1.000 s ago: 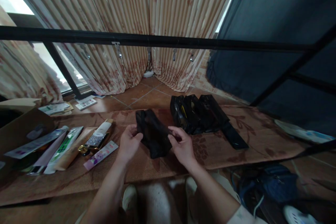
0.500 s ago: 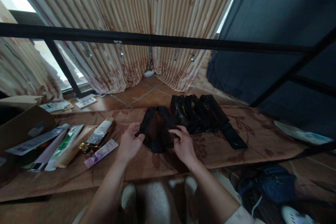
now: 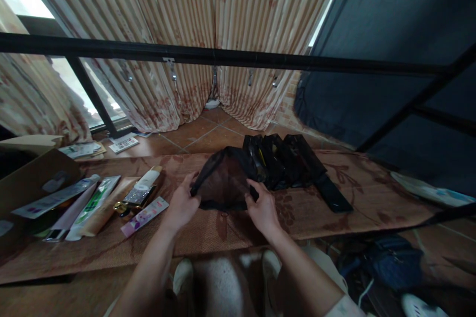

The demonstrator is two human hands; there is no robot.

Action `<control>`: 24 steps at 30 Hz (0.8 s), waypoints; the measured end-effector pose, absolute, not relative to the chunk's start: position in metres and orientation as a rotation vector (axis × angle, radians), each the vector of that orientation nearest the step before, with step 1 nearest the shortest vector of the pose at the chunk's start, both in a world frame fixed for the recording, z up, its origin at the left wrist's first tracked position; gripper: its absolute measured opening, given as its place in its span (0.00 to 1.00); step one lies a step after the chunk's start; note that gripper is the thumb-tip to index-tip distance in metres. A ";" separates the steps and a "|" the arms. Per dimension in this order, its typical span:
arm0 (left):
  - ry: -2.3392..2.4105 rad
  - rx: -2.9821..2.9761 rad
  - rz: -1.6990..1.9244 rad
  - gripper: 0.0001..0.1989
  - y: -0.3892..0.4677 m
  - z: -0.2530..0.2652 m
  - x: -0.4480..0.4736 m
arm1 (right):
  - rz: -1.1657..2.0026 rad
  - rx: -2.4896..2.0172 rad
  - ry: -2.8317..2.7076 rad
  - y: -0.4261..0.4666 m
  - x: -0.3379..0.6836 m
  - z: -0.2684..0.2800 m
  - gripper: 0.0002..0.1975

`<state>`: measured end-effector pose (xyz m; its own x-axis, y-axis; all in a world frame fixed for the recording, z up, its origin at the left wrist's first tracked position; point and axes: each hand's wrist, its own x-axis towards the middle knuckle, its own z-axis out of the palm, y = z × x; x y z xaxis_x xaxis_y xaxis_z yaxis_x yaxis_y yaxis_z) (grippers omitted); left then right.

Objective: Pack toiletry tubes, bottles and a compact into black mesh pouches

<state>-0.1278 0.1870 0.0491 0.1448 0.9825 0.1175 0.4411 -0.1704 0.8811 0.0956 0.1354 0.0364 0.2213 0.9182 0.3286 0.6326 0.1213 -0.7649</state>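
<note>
A black mesh pouch (image 3: pixel 225 183) with a dark solid border lies spread between my hands on the cloth-covered surface. My left hand (image 3: pixel 185 204) pinches its left corner between thumb and fingers. On the opposite side, my right hand (image 3: pixel 262 206) grips the right edge. Just beyond my right hand stand several black bags in a row (image 3: pixel 277 161), one showing a bit of yellow inside. To the left of my left hand lie a pink-and-white tube (image 3: pixel 144 216), a glittery bottle with a gold cap (image 3: pixel 137 198) and a white tube (image 3: pixel 148 179).
At far left is an open cardboard box (image 3: pixel 55 163) with several tubes (image 3: pixel 92 208) lying beside it. A flat black strip (image 3: pixel 334 197) extends from the row of bags. A black metal bar (image 3: pixel 238 57) crosses in front of the curtains (image 3: pixel 167 5). A blue bag (image 3: pixel 390 260) lies on the floor.
The black mesh pouch has been pulled wider and flatter, and its far edge now bulges up in a rounded shape. My left hand has shifted slightly left; both hands keep their hold.
</note>
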 end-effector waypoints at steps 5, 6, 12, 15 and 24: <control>1.686 1.804 1.071 0.31 0.182 0.057 -0.124 | 0.363 -1.514 -1.493 0.134 0.094 0.038 0.25; 1.741 1.822 1.077 0.30 0.180 0.058 -0.120 | 0.366 -1.513 -1.513 0.134 0.093 0.036 0.26; 1.820 1.866 0.926 0.21 0.173 0.053 -0.104 | 0.398 -1.638 -1.637 0.135 0.090 0.026 0.21; 1.848 1.758 0.868 0.20 0.174 0.048 -0.104 | 0.374 -1.647 -1.640 0.135 0.088 0.025 0.20; 1.617 1.332 0.780 0.17 0.177 0.032 -0.107 | 0.571 -1.543 -1.620 0.133 0.078 0.031 0.23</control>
<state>-0.1070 0.1770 0.0323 -0.0427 0.9714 -0.2336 0.4219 0.2295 0.8771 0.0781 0.1330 0.0307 0.0744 0.9672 0.2430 0.6012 0.1509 -0.7847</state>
